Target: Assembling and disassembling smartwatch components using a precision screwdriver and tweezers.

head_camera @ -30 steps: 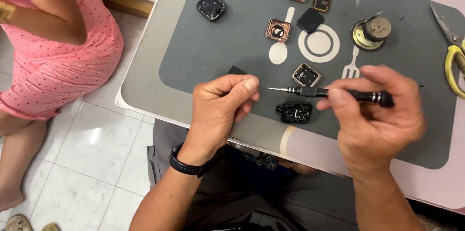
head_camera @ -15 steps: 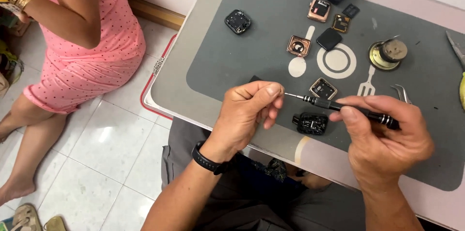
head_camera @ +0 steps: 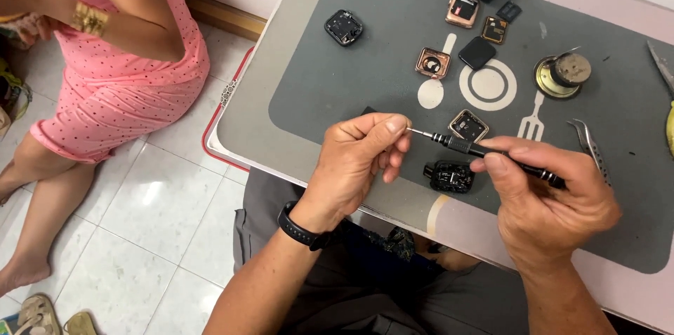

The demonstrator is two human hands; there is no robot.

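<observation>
Grey rubber mat (head_camera: 337, 89): right hand (head_camera: 551, 205) grips slim black metal screwdriver (head_camera: 491, 154); left hand (head_camera: 354, 163) pinches its fragile tip at nine o'clock

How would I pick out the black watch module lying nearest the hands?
Start at the grey placemat with white cutlery print. Just below the thin black screwdriver lies a black, squarish watch module. Unlike its rose-gold-framed neighbour, it has no coloured rim.
</observation>
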